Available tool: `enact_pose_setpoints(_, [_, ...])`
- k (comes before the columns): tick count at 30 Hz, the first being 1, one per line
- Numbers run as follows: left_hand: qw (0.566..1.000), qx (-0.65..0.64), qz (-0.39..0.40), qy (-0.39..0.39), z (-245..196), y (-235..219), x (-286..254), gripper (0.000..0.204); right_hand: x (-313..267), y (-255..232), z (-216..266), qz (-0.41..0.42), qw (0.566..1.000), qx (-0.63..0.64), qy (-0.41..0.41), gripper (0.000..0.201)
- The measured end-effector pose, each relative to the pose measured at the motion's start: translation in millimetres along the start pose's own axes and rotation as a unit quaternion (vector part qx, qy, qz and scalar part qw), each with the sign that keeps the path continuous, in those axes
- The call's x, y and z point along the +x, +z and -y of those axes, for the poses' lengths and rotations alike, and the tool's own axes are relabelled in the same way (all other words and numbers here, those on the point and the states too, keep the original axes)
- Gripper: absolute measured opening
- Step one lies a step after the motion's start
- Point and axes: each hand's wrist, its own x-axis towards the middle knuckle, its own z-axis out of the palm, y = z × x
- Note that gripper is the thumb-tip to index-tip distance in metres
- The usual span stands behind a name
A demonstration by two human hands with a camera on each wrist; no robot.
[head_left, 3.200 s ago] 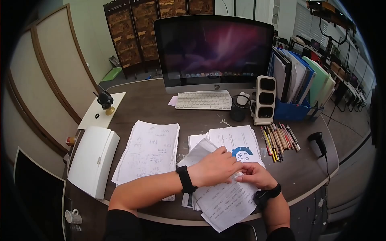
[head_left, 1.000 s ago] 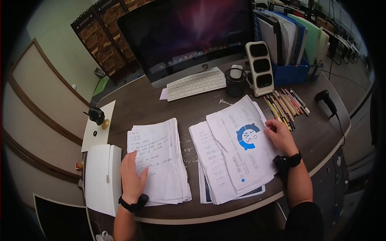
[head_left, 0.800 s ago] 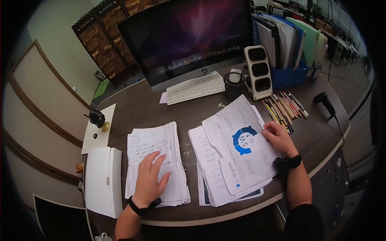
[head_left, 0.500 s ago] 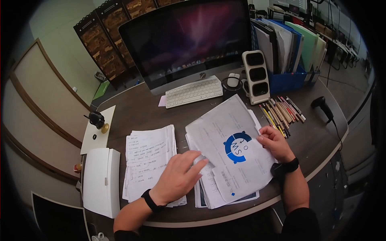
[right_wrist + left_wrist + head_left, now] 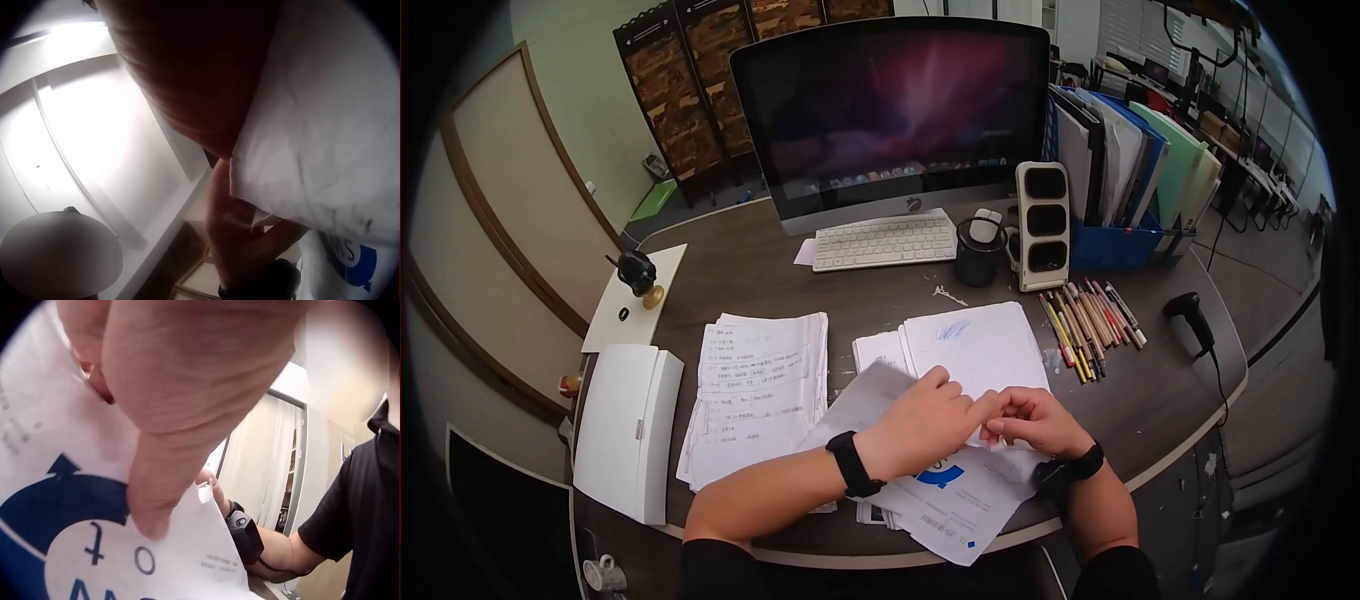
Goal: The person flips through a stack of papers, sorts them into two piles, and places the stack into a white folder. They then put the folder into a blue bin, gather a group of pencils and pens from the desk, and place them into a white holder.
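Observation:
Both hands pinch the far right edge of a sheet with a blue ring logo (image 5: pixel 940 478), which slants over the desk's front edge. My left hand (image 5: pixel 920 425) reaches across it, its fingertips touching those of my right hand (image 5: pixel 1040 422). In the left wrist view, the left thumb (image 5: pixel 153 500) lies on the printed side of the sheet (image 5: pixel 181 550). A ragged paper edge shows beside the hands in the right wrist view, on the sheet (image 5: pixel 312 125). Beneath lies a paper stack (image 5: pixel 990 350), its top page scribbled in blue. The handwritten stack (image 5: pixel 755 400) lies at the left.
Behind the papers stand a keyboard (image 5: pixel 885 243), a black mesh cup (image 5: pixel 977 262) and a beige three-slot holder (image 5: pixel 1043 230). Pencils and pens (image 5: pixel 1090 325) lie at the right, near a black scanner (image 5: pixel 1190 320). A white box (image 5: pixel 628 430) sits at the left.
My left hand has moved right from beside the left stack to meet the right hand. The logo sheet is lifted and swung towards the front edge, uncovering a page with blue scribble.

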Motion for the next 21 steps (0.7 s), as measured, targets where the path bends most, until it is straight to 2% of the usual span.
enact_pose_setpoints(1, [1.000,0.000,0.001,0.001,3.1,-1.8,-2.4,0.045,-0.5,-3.8,3.3,-0.001,1.000,0.002,0.000,0.012])
enact_pose_setpoints(3, [0.995,-0.060,0.077,0.029,15.5,-10.0,-10.4,0.021,-1.6,-11.6,7.1,-0.103,0.994,0.032,0.001,0.012])
enact_pose_setpoints(4, [0.993,-0.098,0.068,0.024,19.9,-20.2,-13.9,0.010,-1.6,-22.4,4.6,-0.148,0.987,0.051,-0.028,0.015])
enact_pose_setpoints(5, [0.988,-0.152,0.007,0.033,27.6,-30.2,-20.1,0.010,-2.0,-29.4,5.0,-0.208,0.974,0.075,-0.050,0.015])
enact_pose_setpoints(7, [0.973,-0.219,-0.052,-0.042,34.7,-57.9,-35.1,0.009,0.0,-52.8,-7.3,-0.280,0.949,0.119,-0.079,0.013])
enact_pose_setpoints(8, [0.956,-0.261,-0.041,-0.128,41.2,-67.4,-48.7,0.009,2.1,-58.6,-16.9,-0.283,0.948,0.123,-0.081,0.013])
enact_pose_setpoints(9, [0.930,-0.299,-0.029,-0.213,49.0,-75.6,-63.5,0.010,5.2,-63.3,-26.1,-0.326,0.941,0.018,-0.091,0.014])
enact_pose_setpoints(10, [0.894,-0.350,-0.067,-0.270,55.6,-77.9,-79.1,0.013,6.6,-64.3,-31.5,-0.363,0.922,-0.087,-0.098,0.017])
enact_pose_setpoints(11, [0.852,-0.397,-0.105,-0.326,62.4,-76.7,-96.2,0.015,5.8,-57.9,-28.4,-0.366,0.922,-0.084,-0.099,0.017])
enact_pose_setpoints(13, [0.801,-0.435,-0.200,-0.359,80.5,-66.6,-131.5,0.021,3.4,-40.6,-17.2,-0.387,0.857,-0.338,-0.043,0.028])
enact_pose_setpoints(14, [0.774,-0.452,-0.223,-0.383,88.2,-61.3,-151.6,0.023,3.5,-39.1,-19.1,-0.383,0.847,-0.367,-0.015,0.038])
enact_pose_setpoints(15, [0.746,-0.467,-0.245,-0.406,94.9,-56.2,-171.9,0.025,3.9,-38.3,-21.7,-0.387,0.848,-0.362,-0.014,0.038])
enact_pose_setpoints(17, [0.707,-0.468,-0.295,-0.441,101.8,-45.0,-208.9,0.027,4.4,-37.5,-27.0,-0.374,0.794,-0.478,-0.036,0.041])
enact_pose_setpoints(18, [0.689,-0.476,-0.303,-0.456,104.5,-39.7,-226.2,0.026,4.8,-37.3,-32.1,-0.383,0.778,-0.495,-0.045,0.046])
enact_pose_setpoints(21, [0.696,-0.422,-0.299,-0.498,105.5,-29.3,-263.1,0.024,5.5,-29.0,-26.7,-0.381,0.770,-0.511,-0.033,0.050])
